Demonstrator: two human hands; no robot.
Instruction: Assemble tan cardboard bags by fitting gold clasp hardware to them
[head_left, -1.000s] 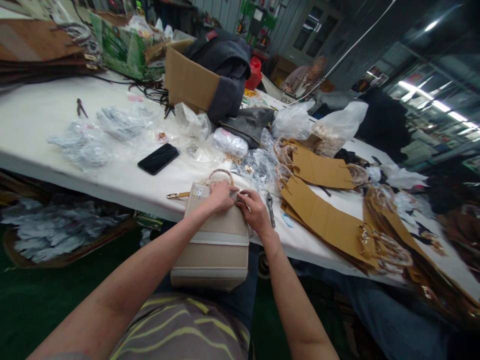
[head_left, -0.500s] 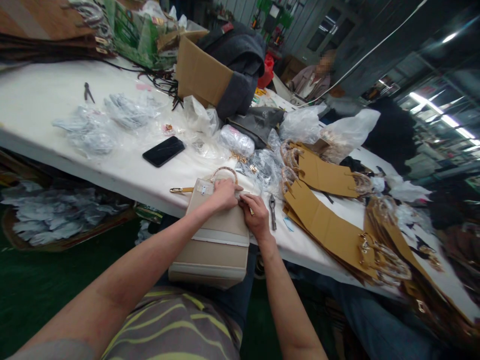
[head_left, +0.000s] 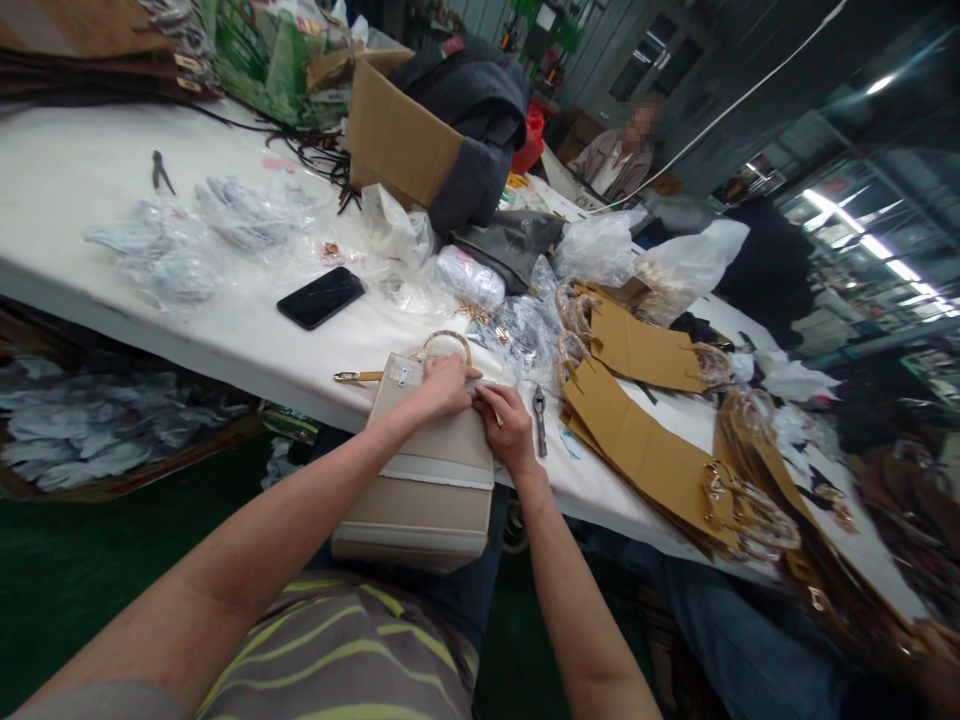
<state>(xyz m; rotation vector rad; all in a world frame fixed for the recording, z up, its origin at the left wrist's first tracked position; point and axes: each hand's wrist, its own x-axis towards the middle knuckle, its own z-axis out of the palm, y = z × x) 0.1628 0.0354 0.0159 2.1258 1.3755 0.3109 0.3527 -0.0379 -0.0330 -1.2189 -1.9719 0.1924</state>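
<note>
A beige handbag with a pale band across it leans between my lap and the table edge. Its curved handle stands up at the far end, and a tan strap with a gold buckle sticks out on the left. My left hand is closed on the bag's upper right corner. Close beside it, my right hand has its fingers curled and pinched at the same corner. A small gold glint shows by those fingers, but what they hold is hidden. Pliers lie just right of my right hand.
A black phone lies on the white table, with plastic-wrapped bundles and a second pair of pliers farther left. Tan bag panels with handles are stacked at right. Behind stand a cardboard box and a seated person.
The view has shifted slightly, so the table's things appear a little farther left. Both hands stay at the same corner of the handbag, with only slight finger movement.
</note>
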